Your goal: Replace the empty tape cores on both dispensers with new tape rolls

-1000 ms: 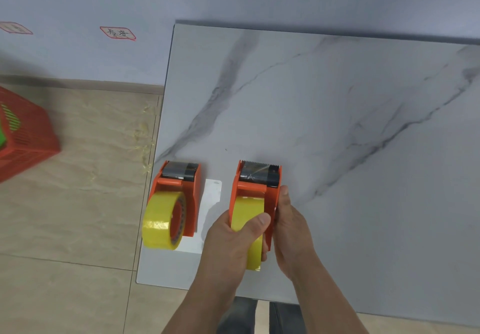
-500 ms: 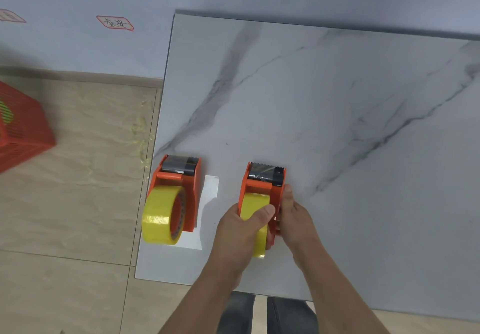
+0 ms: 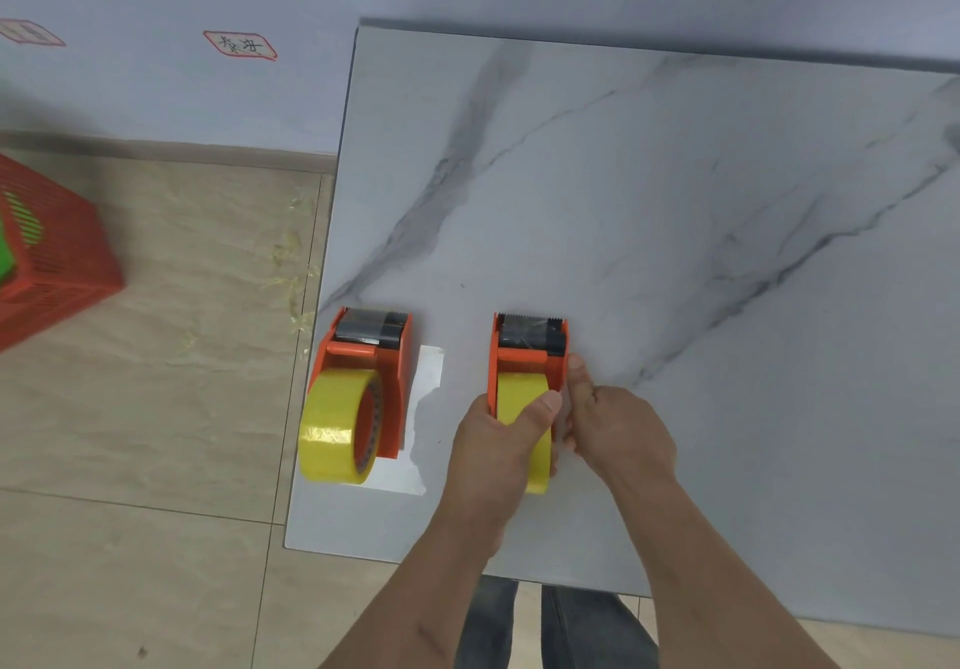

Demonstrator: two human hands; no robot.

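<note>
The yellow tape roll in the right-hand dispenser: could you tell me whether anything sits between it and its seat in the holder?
Nothing visible does. The yellow tape roll already sits in the right dispenser, gripped by the left hand, with the right hand on the dispenser's side. The hands hide the hub, so full seating cannot be confirmed.

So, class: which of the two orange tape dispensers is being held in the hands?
The right-hand dispenser, gripped on both sides; the left-hand dispenser stands untouched.

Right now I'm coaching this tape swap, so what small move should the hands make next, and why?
Probably let go. The left hand grips the yellow roll, already in the right dispenser, and the right hand steadies its side; the left dispenser already carries a roll.
</note>
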